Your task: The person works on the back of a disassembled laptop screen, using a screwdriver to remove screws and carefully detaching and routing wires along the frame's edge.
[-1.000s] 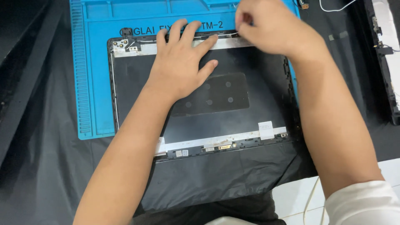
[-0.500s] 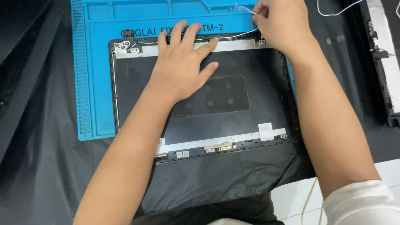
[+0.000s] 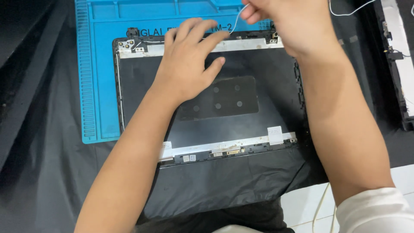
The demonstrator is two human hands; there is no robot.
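Observation:
A black laptop lid shell [image 3: 258, 116] lies inner side up, half on a blue work mat [image 3: 103, 64]. My left hand [image 3: 187, 60] presses flat on the shell's upper middle, fingers spread toward the top edge. My right hand [image 3: 293, 23] hovers above the shell's top right corner and pinches a thin white wire [image 3: 236, 19] that runs down to the top edge. A darker square pad [image 3: 224, 99] with small round marks sits in the shell's centre. A pale strip [image 3: 224, 149] runs along the near edge.
Black cloth [image 3: 43, 172] covers the table. Another dark laptop part [image 3: 399, 64] with a white wire lies at the right edge. White tile floor [image 3: 302, 207] and a thin cable show at the lower right.
My right hand has lifted up and left from the shell's top right corner, drawing the thin white wire out along the top edge. My left hand stays pressed on the shell.

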